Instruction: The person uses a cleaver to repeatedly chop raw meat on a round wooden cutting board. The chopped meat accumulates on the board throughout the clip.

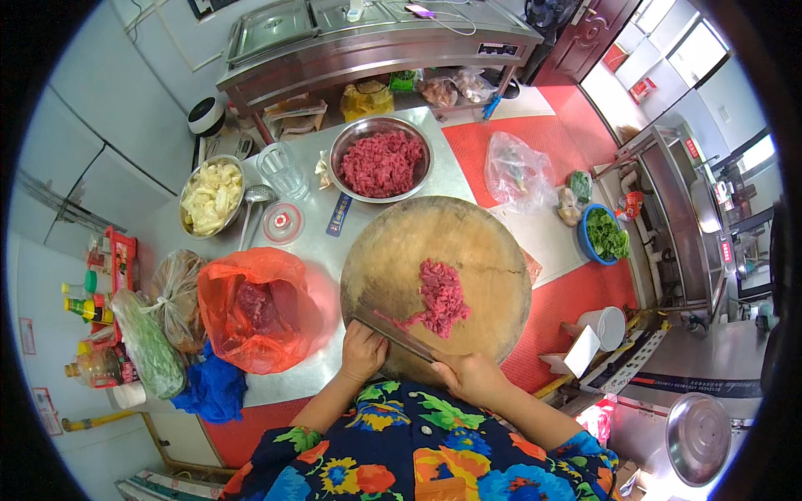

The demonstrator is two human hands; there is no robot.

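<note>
A round wooden chopping block (388, 250) fills the table's right end, with a small heap of chopped red meat (442, 297) on it. My right hand (463, 372) grips the handle of a cleaver (395, 335), whose blade slants across the near left part of the block, beside the heap. My left hand (363, 351) is curled at the blade's far left end; its fingertips touch or nearly touch the blade, and I cannot tell whether they hold it. Beyond the block stands a steel bowl (334, 166) of chopped meat (382, 163). To the left, an open red plastic bag (219, 325) holds larger meat pieces (266, 307).
At the table's far left are a bowl of pale sliced vegetable (213, 197), a skimmer ladle (257, 195), a glass jar (283, 169) and its lid (283, 222). A blue cloth (213, 388) and bagged greens (147, 344) lie nearer. A blue basin of leafy greens (586, 247) stands on the floor.
</note>
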